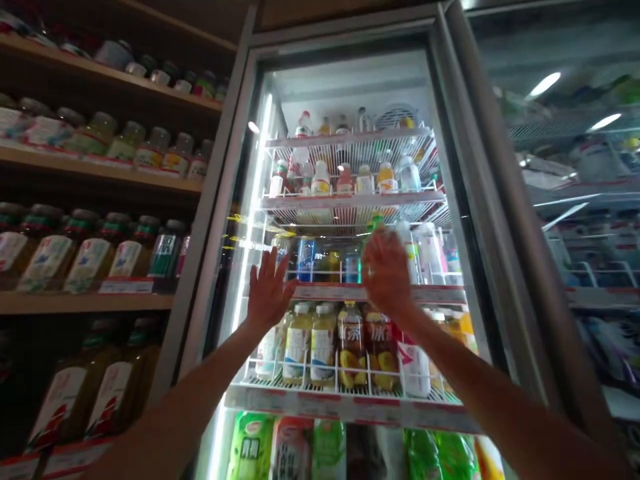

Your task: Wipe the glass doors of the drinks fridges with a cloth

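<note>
We have the left hand (270, 293) spread wide, fingers up and apart, back to us, palm toward the glass-fronted cooler (345, 30); no object seen in it. Right hand (386, 270) is raised, blurred, fingers apparently bent; we can't tell whether it grips anything. Cooler is straight ahead, lit inside. Green-capped bottle (377, 220) shows just above the right hand, mostly hidden by it, on the middle shelf; blue can (306, 259) sits on that same shelf, right of the left hand. Iced tea bottles (352, 347) stand one shelf down, behind a white wire guard (370, 373). Reflections suggest glass between us and the drinks, but contact by either hand is unclear.

Risks, our judgement: if the glass is shut, a quick reach would knock knuckles on it or smear it. If it's open, the bent right hand could bump the green-capped bottle into its close neighbours, since they stand packed. Catching the guard would jolt the row.
</note>
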Action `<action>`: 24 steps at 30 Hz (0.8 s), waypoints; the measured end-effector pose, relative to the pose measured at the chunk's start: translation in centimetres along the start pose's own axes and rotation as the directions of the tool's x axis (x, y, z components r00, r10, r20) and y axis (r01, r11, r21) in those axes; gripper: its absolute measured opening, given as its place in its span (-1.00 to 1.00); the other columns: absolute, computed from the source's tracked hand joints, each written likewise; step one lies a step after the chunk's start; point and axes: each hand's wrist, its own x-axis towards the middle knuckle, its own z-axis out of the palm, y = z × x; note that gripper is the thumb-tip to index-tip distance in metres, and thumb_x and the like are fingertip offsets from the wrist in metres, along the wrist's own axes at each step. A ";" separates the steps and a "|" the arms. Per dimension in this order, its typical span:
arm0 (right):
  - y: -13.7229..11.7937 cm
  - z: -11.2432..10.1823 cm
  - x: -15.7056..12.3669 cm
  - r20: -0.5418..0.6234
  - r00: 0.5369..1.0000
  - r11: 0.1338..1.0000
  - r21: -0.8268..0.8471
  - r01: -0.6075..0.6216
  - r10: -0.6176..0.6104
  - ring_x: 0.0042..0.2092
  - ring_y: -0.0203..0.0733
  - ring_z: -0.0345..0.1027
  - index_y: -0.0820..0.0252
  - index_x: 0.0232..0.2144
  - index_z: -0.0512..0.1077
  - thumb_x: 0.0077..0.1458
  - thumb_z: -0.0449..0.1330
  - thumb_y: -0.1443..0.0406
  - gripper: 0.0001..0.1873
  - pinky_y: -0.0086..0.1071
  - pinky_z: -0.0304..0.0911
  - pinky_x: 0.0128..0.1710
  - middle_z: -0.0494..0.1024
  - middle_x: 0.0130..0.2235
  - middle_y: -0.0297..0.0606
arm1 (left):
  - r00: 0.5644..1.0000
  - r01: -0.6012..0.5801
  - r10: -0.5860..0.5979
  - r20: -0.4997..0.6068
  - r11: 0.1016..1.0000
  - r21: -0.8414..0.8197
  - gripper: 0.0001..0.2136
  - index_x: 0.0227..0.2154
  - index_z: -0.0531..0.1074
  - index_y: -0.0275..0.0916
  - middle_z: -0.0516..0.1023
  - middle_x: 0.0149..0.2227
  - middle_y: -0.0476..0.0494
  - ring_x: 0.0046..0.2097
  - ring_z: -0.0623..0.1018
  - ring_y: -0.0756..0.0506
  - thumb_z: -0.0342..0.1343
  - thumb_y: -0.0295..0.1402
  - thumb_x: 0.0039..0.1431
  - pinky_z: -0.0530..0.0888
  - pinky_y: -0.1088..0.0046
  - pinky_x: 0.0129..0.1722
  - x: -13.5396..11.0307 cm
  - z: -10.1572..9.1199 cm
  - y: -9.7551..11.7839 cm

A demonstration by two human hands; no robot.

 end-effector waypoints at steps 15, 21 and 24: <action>-2.5 1.8 5.7 0.170 0.976 0.980 0.122 -0.159 0.137 0.33 0.15 -0.38 0.17 0.25 0.00 0.10 -0.02 0.25 -0.35 0.16 -0.06 0.19 0.04 0.28 -0.16 | 0.987 -0.155 0.157 0.031 0.987 -0.045 -0.53 0.20 0.08 -0.21 0.04 0.28 -0.30 0.32 -0.05 -0.20 -0.12 -0.24 0.25 -0.01 0.04 0.25 8.0 -1.2 -3.3; 2.2 1.8 8.2 0.054 0.940 0.941 0.000 -0.338 0.337 0.32 0.14 -0.29 0.03 0.23 0.04 0.14 -0.07 0.31 -0.41 0.25 -0.04 0.12 0.05 0.28 -0.18 | 0.973 -0.198 0.207 0.103 0.976 -0.093 -0.55 0.18 0.15 -0.13 0.11 0.26 -0.23 0.31 0.02 -0.19 -0.11 -0.22 0.23 -0.03 0.04 0.26 12.5 -2.4 -7.9; 3.9 2.4 10.8 -0.110 0.843 0.844 -0.054 -0.533 0.526 0.31 0.19 -0.29 0.14 0.19 0.13 0.17 -0.09 0.29 -0.47 0.24 -0.03 0.12 -0.01 0.29 -0.10 | 0.994 -0.060 0.067 0.085 0.995 -0.078 -0.52 0.20 0.10 -0.21 0.02 0.29 -0.30 0.32 -0.03 -0.24 -0.16 -0.20 0.25 -0.01 -0.05 0.23 13.1 -2.6 -9.6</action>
